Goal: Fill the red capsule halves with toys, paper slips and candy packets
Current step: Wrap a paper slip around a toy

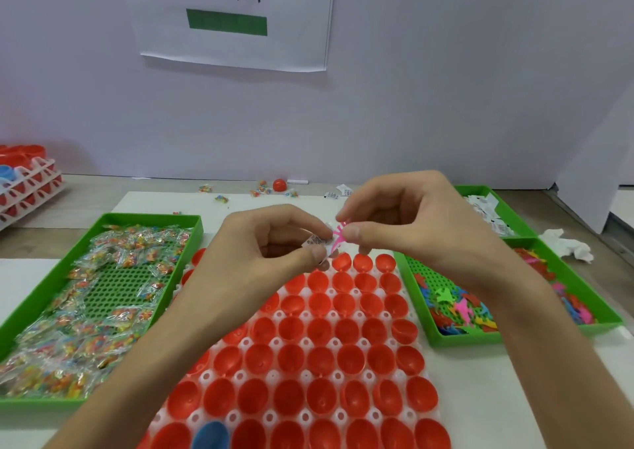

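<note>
Several empty red capsule halves (319, 359) sit open side up in a white holder tray (240, 340) in front of me. Above the tray's far rows, my left hand (271, 246) pinches a small white printed paper slip (315, 241). My right hand (404, 218) pinches a small pink toy (338, 232) right beside the slip. The two hands nearly touch at the fingertips.
A green tray (24, 314) of clear candy packets (85, 332) lies at the left. At the right, green trays hold coloured toys (456, 308) and paper slips (487, 211). A blue capsule half (211, 433) sits at the near edge. Stacked racks (27, 184) stand far left; crumpled tissue (569, 246) lies far right.
</note>
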The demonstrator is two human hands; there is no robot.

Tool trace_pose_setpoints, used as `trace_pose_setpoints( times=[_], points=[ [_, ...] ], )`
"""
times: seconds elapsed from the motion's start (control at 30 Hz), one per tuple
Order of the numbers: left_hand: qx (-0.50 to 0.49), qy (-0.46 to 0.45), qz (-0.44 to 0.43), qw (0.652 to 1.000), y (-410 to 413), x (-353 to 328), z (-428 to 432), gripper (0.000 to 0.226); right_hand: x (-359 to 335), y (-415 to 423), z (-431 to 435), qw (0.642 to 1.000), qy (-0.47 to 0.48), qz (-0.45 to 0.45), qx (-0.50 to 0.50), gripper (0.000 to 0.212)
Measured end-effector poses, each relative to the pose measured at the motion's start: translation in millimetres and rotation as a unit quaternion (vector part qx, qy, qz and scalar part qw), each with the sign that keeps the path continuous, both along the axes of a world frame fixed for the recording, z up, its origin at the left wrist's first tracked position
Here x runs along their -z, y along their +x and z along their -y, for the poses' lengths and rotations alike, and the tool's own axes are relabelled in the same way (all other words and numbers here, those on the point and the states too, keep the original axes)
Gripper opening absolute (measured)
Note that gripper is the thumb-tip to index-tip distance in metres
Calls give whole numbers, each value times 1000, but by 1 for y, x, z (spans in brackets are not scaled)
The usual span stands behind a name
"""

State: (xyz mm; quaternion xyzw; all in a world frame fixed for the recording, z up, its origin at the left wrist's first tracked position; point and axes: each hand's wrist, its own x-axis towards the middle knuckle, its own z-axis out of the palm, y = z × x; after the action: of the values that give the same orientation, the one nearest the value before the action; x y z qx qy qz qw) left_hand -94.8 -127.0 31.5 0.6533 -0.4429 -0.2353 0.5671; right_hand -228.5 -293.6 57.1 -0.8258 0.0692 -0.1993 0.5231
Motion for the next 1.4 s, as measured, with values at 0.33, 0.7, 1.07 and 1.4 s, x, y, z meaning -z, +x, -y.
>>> trace_pose_setpoints(
  times=[0.33, 0.7, 1.07, 1.4],
  points=[
    [15, -12, 20, 1000, 1, -7, -5, 20, 2, 8, -12, 999, -32, 13, 26, 11],
    [9, -3, 26, 1000, 1, -9, -9, 17, 9, 12, -17, 997, -56, 5, 46, 15],
    [6, -27, -16, 999, 2, -12, -10, 27, 9, 13, -17, 999, -7, 37, 14, 16],
    [31, -57, -72, 995, 1, -15, -11, 14, 9, 12, -19, 997, 5, 72, -8, 13]
  ],
)
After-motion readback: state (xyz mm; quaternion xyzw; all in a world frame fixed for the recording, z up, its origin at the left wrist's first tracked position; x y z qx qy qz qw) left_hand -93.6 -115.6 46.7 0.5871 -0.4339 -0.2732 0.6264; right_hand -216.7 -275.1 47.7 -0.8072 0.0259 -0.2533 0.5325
